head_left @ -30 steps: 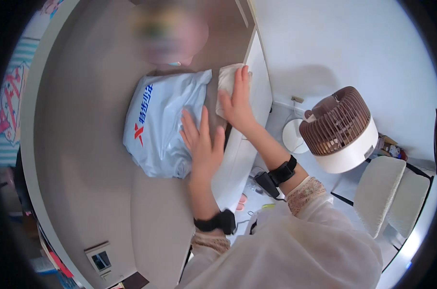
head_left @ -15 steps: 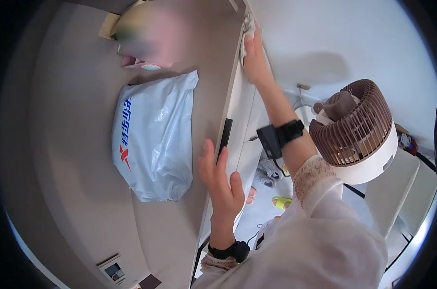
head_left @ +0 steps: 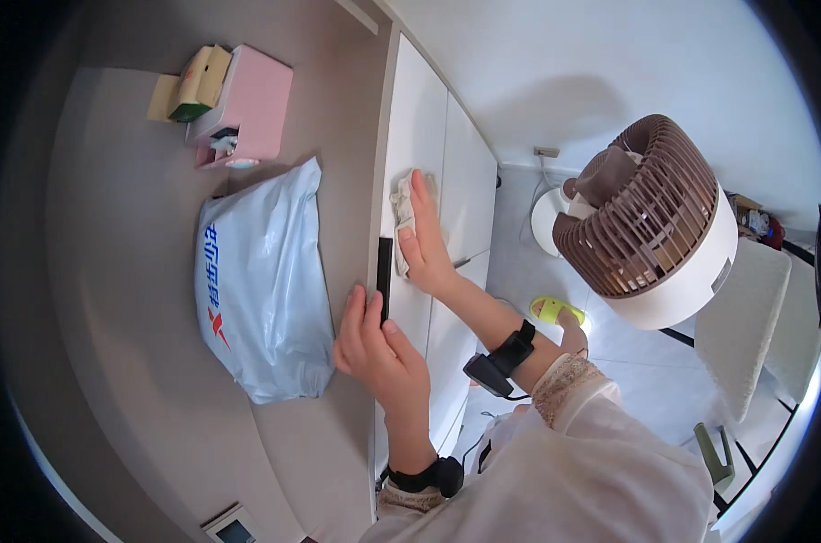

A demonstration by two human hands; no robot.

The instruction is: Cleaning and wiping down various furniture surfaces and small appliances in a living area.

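My right hand [head_left: 431, 246] lies against the white cabinet door [head_left: 417, 118], its fingers stretched over a crumpled pale cloth [head_left: 403, 213] that it presses to the panel. Only part of the cloth shows beside and beyond the fingers. My left hand [head_left: 381, 353] is at the edge of the grey-brown shelf [head_left: 338, 434], just nearer than a black bar handle [head_left: 384, 267]. Its fingers are extended, slightly bent, and hold nothing visible; whether the fingertips touch the shelf edge I cannot tell.
On the shelf lie a pale plastic parcel bag [head_left: 266, 290], a pink box [head_left: 258, 104] and a small carton [head_left: 200, 83]. A brown-and-white fan [head_left: 650, 226] stands right of my right arm, with a cushioned chair [head_left: 741, 317] beyond. A foot in a yellow-green slipper [head_left: 557, 309] is on the floor.
My right hand has come nearer with the cloth, from the far cabinet edge to the door front by the handle. My left hand has moved slightly left and its fingers are closer together.
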